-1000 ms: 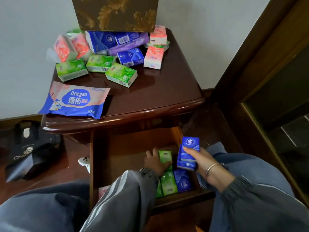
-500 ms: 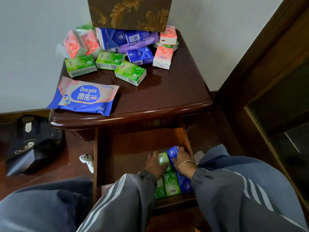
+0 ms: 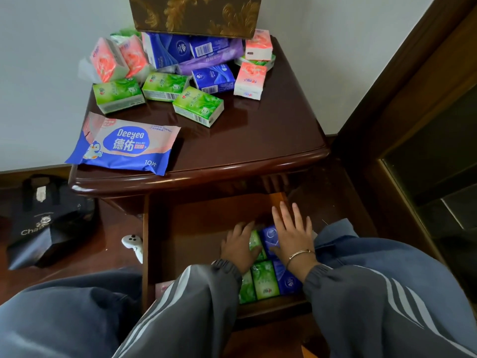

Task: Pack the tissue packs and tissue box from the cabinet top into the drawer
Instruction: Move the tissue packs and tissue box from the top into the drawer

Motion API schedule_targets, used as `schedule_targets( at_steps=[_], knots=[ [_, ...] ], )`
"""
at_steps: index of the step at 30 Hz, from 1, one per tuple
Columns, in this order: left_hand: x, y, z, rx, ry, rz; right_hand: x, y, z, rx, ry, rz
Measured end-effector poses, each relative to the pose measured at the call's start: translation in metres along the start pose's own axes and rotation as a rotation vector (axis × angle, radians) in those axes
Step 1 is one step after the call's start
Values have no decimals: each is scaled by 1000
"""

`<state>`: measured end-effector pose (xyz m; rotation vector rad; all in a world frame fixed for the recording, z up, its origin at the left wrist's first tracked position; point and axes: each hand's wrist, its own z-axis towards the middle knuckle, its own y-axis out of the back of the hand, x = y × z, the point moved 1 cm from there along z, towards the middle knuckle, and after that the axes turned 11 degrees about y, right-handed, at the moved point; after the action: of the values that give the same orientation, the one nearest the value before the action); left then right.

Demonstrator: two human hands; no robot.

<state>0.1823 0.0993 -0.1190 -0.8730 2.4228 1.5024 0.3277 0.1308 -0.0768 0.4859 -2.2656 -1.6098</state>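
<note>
The drawer [image 3: 185, 233] stands pulled out below the dark wooden cabinet top [image 3: 258, 140]. Green and blue tissue packs [image 3: 265, 282] lie in rows at its front right. My left hand [image 3: 238, 248] rests on a green pack there, fingers curled over it. My right hand [image 3: 290, 232] lies flat with fingers spread over a blue pack [image 3: 269, 237] beside it. On the cabinet top lie several green packs [image 3: 197, 105], pink packs [image 3: 250, 80], blue packs [image 3: 213, 78], a flat Deeyeo wipes pack [image 3: 124, 144] and a brown-gold tissue box [image 3: 195, 14].
A dark paper bag [image 3: 49, 223] sits on the floor at the left, with a small white object [image 3: 133, 244] beside the drawer's side. A dark wooden door frame [image 3: 413, 86] rises at the right. A white wall stands behind the cabinet.
My right hand brought a blue pack down into the drawer, set it beside the green one and now lies flat with fingers spread. My left hand stayed on the green pack.
</note>
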Motion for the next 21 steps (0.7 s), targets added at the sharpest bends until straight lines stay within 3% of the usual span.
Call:
schedule_targets(
  at_steps=[2,5,7,12,16,19,21],
  knots=[
    [-10,3,3,-19,-72,47,-4,0,-5,-101,1,252],
    [-26,3,9,-3,-156,79,-14,2,-7,-172,-176,619],
    [-32,-1,11,38,-168,133,-23,4,-7,-102,-272,647],
    [-34,-5,13,125,-155,232,-34,0,-6,-99,-237,938],
    [-31,8,16,87,-184,81,-38,-1,-6,-117,-205,1026],
    [-16,19,13,-83,-39,-85,-40,-4,-6,-125,-212,1004],
    [-4,21,8,-49,123,-193,-40,-4,-6,-121,-226,997]
  ],
)
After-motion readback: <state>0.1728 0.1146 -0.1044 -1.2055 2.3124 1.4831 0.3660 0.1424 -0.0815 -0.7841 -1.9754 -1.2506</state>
